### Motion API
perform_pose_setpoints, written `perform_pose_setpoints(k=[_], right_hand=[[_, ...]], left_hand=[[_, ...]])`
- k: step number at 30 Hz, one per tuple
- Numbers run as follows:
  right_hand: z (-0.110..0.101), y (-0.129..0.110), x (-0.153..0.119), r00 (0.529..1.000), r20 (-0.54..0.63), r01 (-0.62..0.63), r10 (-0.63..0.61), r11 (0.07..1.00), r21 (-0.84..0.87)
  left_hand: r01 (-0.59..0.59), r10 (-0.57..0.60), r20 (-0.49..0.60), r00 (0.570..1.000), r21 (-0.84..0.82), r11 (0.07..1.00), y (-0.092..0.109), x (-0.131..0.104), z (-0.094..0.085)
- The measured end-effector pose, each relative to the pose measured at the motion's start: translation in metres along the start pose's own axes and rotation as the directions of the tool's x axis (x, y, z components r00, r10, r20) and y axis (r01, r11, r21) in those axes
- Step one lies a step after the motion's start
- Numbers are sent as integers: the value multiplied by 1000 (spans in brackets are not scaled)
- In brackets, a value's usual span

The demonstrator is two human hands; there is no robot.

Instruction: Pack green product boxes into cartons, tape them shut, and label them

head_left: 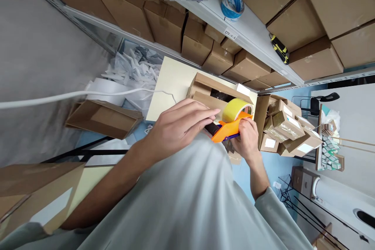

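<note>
An orange tape dispenser with a roll of yellow tape is in front of my body. My right hand is wrapped round the dispenser's far side. My left hand reaches in from the left, its fingers stretched out and lying together, fingertips by the dispenser's dark roller; whether they touch it or the tape end is hard to tell. Behind both hands stands a cardboard box with its top partly open and something dark inside, on a cream table.
Above is a white shelf with cartons, a blue-and-white tape roll and a black-yellow cutter. Packed small boxes stand right. An open carton and plastic bags are at left; a white cable crosses there.
</note>
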State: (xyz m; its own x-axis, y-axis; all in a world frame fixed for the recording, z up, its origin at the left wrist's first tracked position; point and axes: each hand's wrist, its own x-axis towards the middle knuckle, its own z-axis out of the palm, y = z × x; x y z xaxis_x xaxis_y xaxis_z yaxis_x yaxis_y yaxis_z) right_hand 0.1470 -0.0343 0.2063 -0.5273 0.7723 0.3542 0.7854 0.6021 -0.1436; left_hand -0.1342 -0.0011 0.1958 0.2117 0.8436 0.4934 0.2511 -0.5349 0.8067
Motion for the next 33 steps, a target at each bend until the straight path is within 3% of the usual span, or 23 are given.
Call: perform_pose_setpoints(k=[5,10,16,21,27,33], right_hand=[[-7,1,9,997,-21,75,-75,997,13],[-14,8,-1,993,49,109,-107,994,-32],[-33,10,-9,984,144,94,-101,994,51],[-51,21,-5,965,261,-53,19,991,122],[-60,48,25,836,519,-316,177,929,192],[-42,79,83,714,659,-465,234,864,196]], left_hand=[[-28,30,-151,988,14,1000,4,-7,11],[32,-32,-256,966,-4,999,11,-26,20],[173,-206,-232,951,-157,972,9,-39,30],[321,-388,-329,861,-240,916,-10,-33,25],[500,-574,-112,811,-376,780,-51,-21,10],[593,-683,-50,729,-451,667,-90,-7,23]])
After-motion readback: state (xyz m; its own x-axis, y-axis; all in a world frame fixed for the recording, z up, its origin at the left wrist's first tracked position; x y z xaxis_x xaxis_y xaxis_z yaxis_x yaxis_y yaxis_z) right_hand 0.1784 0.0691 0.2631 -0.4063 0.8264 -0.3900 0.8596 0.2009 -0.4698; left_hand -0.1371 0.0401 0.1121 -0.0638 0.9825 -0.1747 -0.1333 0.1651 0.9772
